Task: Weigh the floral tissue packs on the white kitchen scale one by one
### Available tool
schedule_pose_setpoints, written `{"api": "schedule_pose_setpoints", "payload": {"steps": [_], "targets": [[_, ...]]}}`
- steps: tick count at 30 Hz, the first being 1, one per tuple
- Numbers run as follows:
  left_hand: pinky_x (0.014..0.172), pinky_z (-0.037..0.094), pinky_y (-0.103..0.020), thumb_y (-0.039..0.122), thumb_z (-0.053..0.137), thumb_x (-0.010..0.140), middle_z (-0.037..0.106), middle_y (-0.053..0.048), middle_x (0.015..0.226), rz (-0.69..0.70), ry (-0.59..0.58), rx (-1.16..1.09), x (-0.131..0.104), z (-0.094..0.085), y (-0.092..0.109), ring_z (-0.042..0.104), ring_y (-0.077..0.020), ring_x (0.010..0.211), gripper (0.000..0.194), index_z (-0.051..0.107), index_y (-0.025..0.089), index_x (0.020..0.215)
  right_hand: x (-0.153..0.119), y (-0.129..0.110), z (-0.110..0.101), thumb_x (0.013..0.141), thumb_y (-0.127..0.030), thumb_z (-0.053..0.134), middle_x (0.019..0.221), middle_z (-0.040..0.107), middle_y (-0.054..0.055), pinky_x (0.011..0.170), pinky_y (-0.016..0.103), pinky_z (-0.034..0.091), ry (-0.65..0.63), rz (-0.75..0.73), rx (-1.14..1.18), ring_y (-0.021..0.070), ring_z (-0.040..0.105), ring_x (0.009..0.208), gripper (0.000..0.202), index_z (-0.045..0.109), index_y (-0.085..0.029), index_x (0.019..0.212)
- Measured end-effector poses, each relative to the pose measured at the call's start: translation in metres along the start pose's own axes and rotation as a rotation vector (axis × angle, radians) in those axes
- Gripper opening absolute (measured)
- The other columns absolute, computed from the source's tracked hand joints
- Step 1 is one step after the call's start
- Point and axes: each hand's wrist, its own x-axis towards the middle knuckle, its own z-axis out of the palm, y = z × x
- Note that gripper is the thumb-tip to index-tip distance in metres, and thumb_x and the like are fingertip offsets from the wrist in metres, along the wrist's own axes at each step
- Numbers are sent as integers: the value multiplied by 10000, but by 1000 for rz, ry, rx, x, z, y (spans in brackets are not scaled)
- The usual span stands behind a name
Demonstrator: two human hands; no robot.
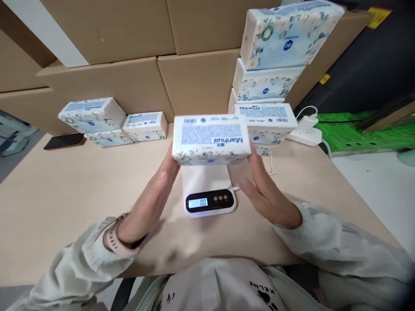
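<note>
Between my two hands a tissue pack (210, 137) is held up, its printed "Manhua" label upside down to me. My left hand (161, 183) presses on its left end, and a pale pink watch band circles that wrist. On the right end my right hand (267, 192) grips with its fingers, while the thumb stands off lower down. Below the pack lies a white digital scale (207, 179), partly covered from view by it. The lit display (198, 203) reads 0.0.
More tissue packs (275, 43) are stacked at the right back. A smaller group of packs (145, 126) stands at the left, near a dark phone (64, 141). Cardboard boxes (201, 82) line the table's (81, 194) back edge. A white power strip (306, 131) with cables lies at the right.
</note>
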Motion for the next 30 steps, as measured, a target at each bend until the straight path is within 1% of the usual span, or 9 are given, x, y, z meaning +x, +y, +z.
{"api": "schedule_pose_setpoints", "payload": {"steps": [4,7,9,12,15,18,20,25,30], "targets": [[1433,49,-484,535,317,1138,186,108,1796,-81,-2,-15,-17,-10,-33,21,-255,1706,590,342,361,1701,-3,21,26,1089,-500,429,1840,73,-29,1397,649,159,-67,119,90,307,108,1715,816,-109,-444,1701],[1430,78,-469,514,301,1145,157,111,1801,-124,8,-25,-23,-15,-44,30,-246,1706,578,332,369,1704,-6,29,35,1093,-491,424,1831,148,-6,1384,648,225,-80,124,95,301,186,1701,799,-83,-437,1707],[1424,106,-478,516,306,1144,162,98,1801,-134,26,-15,-28,-18,-49,57,-253,1705,576,341,371,1701,-10,31,37,1093,-465,438,1819,204,3,1373,629,272,-49,107,72,294,239,1687,770,-11,-431,1717],[1412,139,-491,504,371,1137,196,88,1795,-59,164,82,-39,-25,-62,111,-257,1700,554,373,408,1682,-18,35,34,1085,-420,465,1734,414,39,1324,612,365,157,97,13,304,395,1613,642,270,-382,1695],[1399,187,-481,479,492,1105,307,71,1765,116,425,166,-48,-31,-78,201,-256,1683,513,485,439,1616,-23,42,30,1068,-415,479,1497,657,81,1209,617,472,508,68,-24,324,616,1395,477,572,-311,1524],[1386,227,-475,522,542,1068,436,20,1704,193,594,151,-51,-36,-87,297,-269,1654,491,592,402,1541,-22,47,28,1060,-452,469,1261,742,79,1072,593,549,804,41,4,317,721,1160,395,687,-317,1360],[1384,233,-475,555,561,1044,487,-3,1671,202,636,141,-50,-38,-89,334,-275,1639,501,626,373,1506,-20,48,29,1052,-480,470,1181,741,81,1006,572,571,898,17,10,309,735,1075,378,705,-331,1309],[1373,276,-433,531,532,1061,537,6,1635,188,604,113,-50,-41,-90,401,-238,1606,472,650,358,1484,-19,46,32,1048,-510,443,1164,731,85,944,564,567,871,13,-2,295,729,985,403,702,-319,1290],[1357,313,-418,518,526,1075,574,-2,1600,197,596,92,-51,-41,-93,440,-229,1581,450,667,341,1465,-21,47,33,1036,-497,458,1183,740,106,936,576,560,851,30,-5,310,732,971,403,697,-296,1291]]}}
